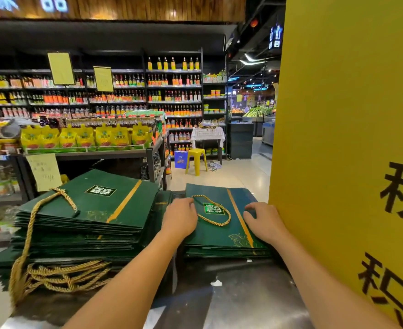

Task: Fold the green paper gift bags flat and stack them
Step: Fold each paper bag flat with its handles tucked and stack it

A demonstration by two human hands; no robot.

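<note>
Pressure counts most here: the top green bag (221,233) lies flat on the smaller stack (226,254) at centre right of the frame, both grips on it. The left grip (180,217) sits at the bag's left edge, fingers bent down — whether they hook the edge or only press, I cannot tell. The right grip (262,219) is released, arched fingertips touching the bag's right side beside the yellow panel (338,138). The gold rope handle (213,210) loops across the face between them. To finish well, I would smooth outward, square the edges with the bags beneath and tuck the rope flat — the taller stack (77,231) at lower left has ropes spilling onto the steel table (243,293).
</note>
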